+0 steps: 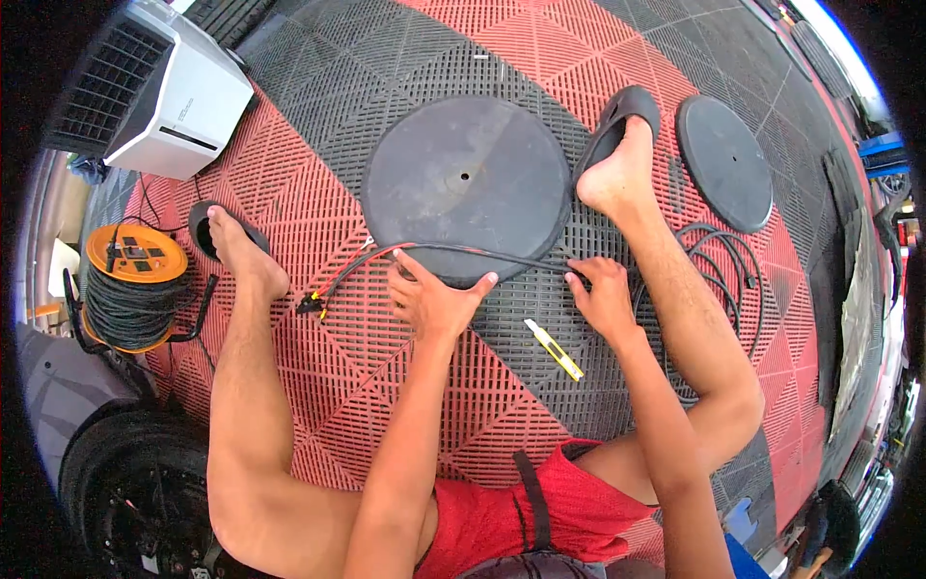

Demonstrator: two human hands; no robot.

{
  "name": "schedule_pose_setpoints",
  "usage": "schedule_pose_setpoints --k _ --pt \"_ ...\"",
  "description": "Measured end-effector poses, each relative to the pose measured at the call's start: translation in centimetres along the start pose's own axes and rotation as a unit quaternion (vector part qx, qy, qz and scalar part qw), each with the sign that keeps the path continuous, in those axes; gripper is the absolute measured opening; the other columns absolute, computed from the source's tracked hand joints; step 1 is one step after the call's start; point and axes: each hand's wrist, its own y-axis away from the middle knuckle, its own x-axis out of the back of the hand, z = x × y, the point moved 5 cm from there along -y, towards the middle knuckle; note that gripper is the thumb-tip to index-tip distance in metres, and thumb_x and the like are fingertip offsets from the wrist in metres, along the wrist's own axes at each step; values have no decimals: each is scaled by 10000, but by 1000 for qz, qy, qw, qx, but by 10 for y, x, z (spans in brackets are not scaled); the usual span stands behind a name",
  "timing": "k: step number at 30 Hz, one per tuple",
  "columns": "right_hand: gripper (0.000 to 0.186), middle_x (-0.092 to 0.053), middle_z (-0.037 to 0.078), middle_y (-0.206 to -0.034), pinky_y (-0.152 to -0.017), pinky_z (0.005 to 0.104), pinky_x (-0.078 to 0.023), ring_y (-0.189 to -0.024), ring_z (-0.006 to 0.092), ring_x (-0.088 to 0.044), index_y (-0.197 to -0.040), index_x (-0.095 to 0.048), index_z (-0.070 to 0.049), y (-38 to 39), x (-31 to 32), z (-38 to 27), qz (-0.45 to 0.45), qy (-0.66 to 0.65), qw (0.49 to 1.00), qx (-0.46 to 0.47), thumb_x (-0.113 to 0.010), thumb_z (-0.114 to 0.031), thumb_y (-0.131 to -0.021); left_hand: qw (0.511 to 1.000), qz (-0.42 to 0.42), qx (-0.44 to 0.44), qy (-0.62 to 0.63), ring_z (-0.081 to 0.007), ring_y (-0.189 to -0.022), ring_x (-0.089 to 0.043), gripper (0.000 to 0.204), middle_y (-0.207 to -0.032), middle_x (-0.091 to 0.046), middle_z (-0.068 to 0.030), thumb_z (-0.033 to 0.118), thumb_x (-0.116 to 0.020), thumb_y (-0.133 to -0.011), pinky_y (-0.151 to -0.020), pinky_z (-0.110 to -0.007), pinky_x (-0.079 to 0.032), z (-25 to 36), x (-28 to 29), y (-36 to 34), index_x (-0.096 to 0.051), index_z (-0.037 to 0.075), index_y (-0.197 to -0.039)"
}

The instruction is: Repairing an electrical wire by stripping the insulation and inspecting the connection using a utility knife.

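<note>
- Squatting on a red-and-grey grid-tile floor point(405, 386), a person works a black cable bundle point(463, 253) lying along the near rim of a large black disc point(468, 183).
- L hand point(429, 299) lies spread, fingers open, pressing the bundle where it leaves the disc's near edge; R hand point(600, 294) is curled round the same bundle just right of the disc.
- Progress, as judged: red and black leads point(338, 280) already fan out bare left of the disc, ending in small connectors; sheath right of the disc looks intact, so most is left.
- Yellow utility knife point(554, 349) lies untouched below-right of the disc, near R hand.
- Room: open tile below the disc; coiled cable point(723, 280) and a smaller disc point(723, 162) crowd the right; orange cable reel point(130, 289) sits well left.
</note>
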Motion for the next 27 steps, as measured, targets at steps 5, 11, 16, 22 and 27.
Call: schedule_pose_setpoints --k 5,11,16,22,27 --pt "222 -707 119 -970 -949 469 -457 -992 313 -642 -1091 -759 -59 -2 1 0 -12 8 1000 0 -733 -172 -902 999 21 -29 3 -488 -1475 -173 1495 -1584 -149 -343 774 -826 -625 -1188 -618 -202 7 -5 4 -42 -28 -1615" --pt "290 -700 121 -987 -956 469 -452 -1002 318 -640 -1115 -748 -46 -1 7 -2 -23 4 1000 6 -760 -216 -881 999 12 -32 -11 -511 -1487 -154 1496 -1595 -117 -359 781 -816 -629 -1190 -637 -185 10 -5 5 -41 -38 -1612" --pt "468 -676 145 -1070 -999 461 -435 -1104 327 -607 -1202 -719 -36 2 10 -8 -53 8 998 20 -809 -286 -818 999 0 -29 -38 -521 -1503 -137 1525 -1607 -87 -372 790 -812 -629 -1194 -636 -177 22 -1 6 -18 -73 -1603" --pt "482 -673 156 -1086 -1031 455 -419 -1127 334 -599 -1217 -714 -34 2 10 -6 -76 6 997 4 -804 -283 -814 1000 -9 10 -9 -524 -1522 -98 1553 -1611 -54 -388 785 -814 -631 -1208 -633 -147 29 -8 0 27 -96 -1596" --pt "479 -673 160 -1097 -1038 466 -415 -1134 338 -593 -1217 -711 -32 -1 14 -8 -82 6 997 -4 -800 -279 -816 1000 -4 19 8 -518 -1535 -61 1570 -1614 -24 -393 781 -815 -634 -1222 -625 -100 29 -15 -1 70 -96 -1590"
